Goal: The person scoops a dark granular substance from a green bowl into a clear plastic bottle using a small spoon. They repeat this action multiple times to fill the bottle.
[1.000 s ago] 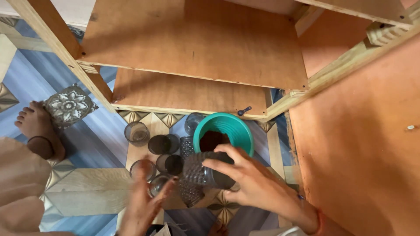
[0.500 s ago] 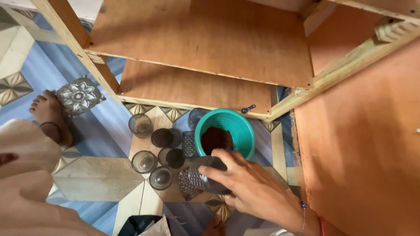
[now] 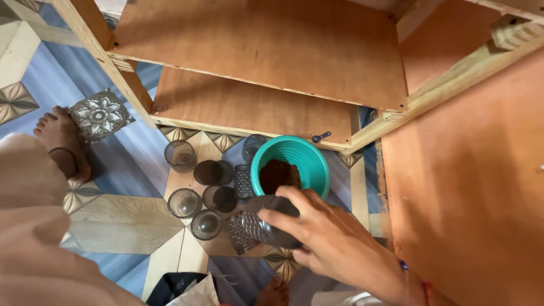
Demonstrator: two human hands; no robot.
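Head view, read left to right: a bare foot [image 3: 59,141] with an anklet rests on the patterned floor [image 3: 124,221] at the far left, beside an ornate decorative tile [image 3: 99,115]. The left hand is not in view, so its grip cannot be reported. Next comes a cluster of small empty glasses [image 3: 198,190] standing upright on the floor, mouths up and close together, in front of the lower shelf [image 3: 249,110] of a wooden rack. Right of them stands a teal bowl [image 3: 306,161] holding a dark brown powder [image 3: 279,173]. The right hand [image 3: 334,241] has its grip wrapped around a textured glass [image 3: 262,226], fingers closed over its body; the glass lies tilted on its side just below the bowl's rim, mouth toward the cluster. An orange panel [image 3: 470,187] fills the right side.
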